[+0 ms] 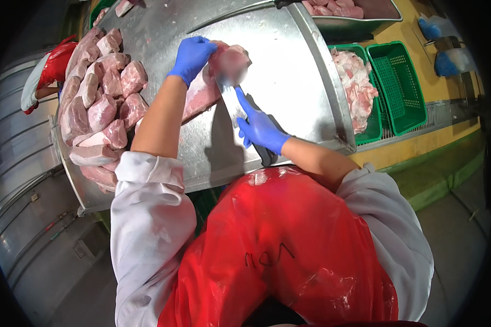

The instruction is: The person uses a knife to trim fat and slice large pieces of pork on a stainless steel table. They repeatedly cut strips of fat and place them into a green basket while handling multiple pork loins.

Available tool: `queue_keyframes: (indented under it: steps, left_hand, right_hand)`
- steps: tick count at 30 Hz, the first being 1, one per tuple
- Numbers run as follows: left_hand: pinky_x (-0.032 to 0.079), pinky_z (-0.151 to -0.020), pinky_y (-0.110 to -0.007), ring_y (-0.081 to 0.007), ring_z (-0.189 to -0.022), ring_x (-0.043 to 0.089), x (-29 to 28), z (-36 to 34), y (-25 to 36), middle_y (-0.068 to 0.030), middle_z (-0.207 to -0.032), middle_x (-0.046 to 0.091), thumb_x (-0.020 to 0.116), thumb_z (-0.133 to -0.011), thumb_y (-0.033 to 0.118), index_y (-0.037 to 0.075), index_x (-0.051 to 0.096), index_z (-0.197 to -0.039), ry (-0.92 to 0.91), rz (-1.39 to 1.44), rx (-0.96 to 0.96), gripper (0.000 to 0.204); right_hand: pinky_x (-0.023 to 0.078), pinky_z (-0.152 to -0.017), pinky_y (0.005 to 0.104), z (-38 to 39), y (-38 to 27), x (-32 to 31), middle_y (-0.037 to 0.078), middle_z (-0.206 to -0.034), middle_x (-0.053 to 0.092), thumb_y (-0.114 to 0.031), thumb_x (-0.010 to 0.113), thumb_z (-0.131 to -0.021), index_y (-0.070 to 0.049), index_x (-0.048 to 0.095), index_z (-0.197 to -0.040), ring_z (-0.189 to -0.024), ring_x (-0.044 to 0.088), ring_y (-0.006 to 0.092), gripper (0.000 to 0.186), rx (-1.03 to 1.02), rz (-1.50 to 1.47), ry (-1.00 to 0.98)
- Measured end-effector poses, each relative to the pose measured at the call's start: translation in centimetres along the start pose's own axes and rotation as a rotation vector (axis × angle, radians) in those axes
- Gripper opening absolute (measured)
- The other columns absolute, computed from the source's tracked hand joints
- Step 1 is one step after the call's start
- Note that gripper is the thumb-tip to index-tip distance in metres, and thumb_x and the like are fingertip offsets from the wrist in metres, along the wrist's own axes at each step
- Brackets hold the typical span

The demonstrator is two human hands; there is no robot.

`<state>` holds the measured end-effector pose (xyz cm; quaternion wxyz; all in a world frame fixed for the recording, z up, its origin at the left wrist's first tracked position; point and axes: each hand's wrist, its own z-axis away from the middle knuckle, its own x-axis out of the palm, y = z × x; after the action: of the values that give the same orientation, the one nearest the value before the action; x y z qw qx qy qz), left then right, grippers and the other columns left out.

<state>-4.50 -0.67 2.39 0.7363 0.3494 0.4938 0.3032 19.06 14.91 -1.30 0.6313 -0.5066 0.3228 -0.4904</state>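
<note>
A long piece of raw pink meat (202, 99) lies on the steel table (286, 71) in front of me, its far end darker and redder. My left hand (193, 57), in a blue glove, has its fingers closed on that far end. In my right hand (259, 128), also blue-gloved, is a knife (230, 102); its black handle shows below the palm and the index finger stretches along the blade. The blade points away from me, and its tip is at the meat's reddish end, where a blur hides the exact contact.
Many raw meat pieces (102, 111) are heaped along the table's left side. A long thin blade (229, 17) lies at the far edge. To the right stand a green basket of pale trimmings (354, 90), another green basket (401, 90) and a metal tray (384, 11). Someone in red (60, 60) is at left.
</note>
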Motion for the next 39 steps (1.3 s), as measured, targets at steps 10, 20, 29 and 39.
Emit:
queue_keyframes:
  steps: [10, 20, 29, 39]
  left_hand:
    - [0.054, -0.069, -0.031, -0.0211, -0.07, 0.067, -2.4, 0.1, 1.9, -0.0126, -0.077, 0.071, 0.069, -0.082, 0.008, -0.006, 0.072, -0.083, -0.069, 0.339, -0.073, 0.014]
    - [0.058, -0.08, -0.036, -0.0204, -0.081, 0.068, -4.9, 0.3, 1.0, -0.0117, -0.093, 0.07, 0.063, -0.094, 0.012, -0.007, 0.067, -0.103, -0.034, 0.614, -0.192, 0.021]
    - [0.05, -0.061, -0.025, -0.015, -0.065, 0.059, -7.4, -0.3, 1.4, -0.0048, -0.078, 0.063, 0.05, -0.091, 0.004, 0.0, 0.064, -0.1, -0.403, 0.927, -0.171, 0.017]
    - [0.048, -0.058, -0.023, -0.0122, -0.064, 0.055, -8.3, 3.6, 6.7, -0.0034, -0.077, 0.059, 0.046, -0.09, 0.001, 0.002, 0.061, -0.1, -0.547, 1.195, -0.376, 0.018]
  right_hand:
    - [0.056, -0.056, 0.0353, 0.1, -0.3, 4.2, 0.01, -0.071, 0.062, -0.008, 0.047, -0.101, -0.02, 0.001, -0.165, -0.056, 0.064, 0.0185, 0.08, 0.054, -0.035, -0.064]
    - [0.057, -0.054, 0.0357, -2.6, -0.6, 8.7, 0.011, -0.068, 0.06, -0.005, 0.039, -0.099, -0.013, -0.004, -0.165, -0.052, 0.062, 0.0193, 0.079, -0.034, -0.07, -0.027]
    - [0.055, -0.059, 0.0467, -8.9, 0.2, 11.8, 0.025, -0.071, 0.064, -0.006, 0.048, -0.096, -0.01, 0.0, -0.163, -0.056, 0.066, 0.0351, 0.083, -0.065, 0.312, 0.199]
    - [0.057, -0.056, 0.0414, -8.4, -1.4, 13.3, 0.016, -0.073, 0.066, -0.003, 0.047, -0.097, -0.011, -0.001, -0.163, -0.052, 0.065, 0.0275, 0.082, 0.0, 0.128, 0.135]
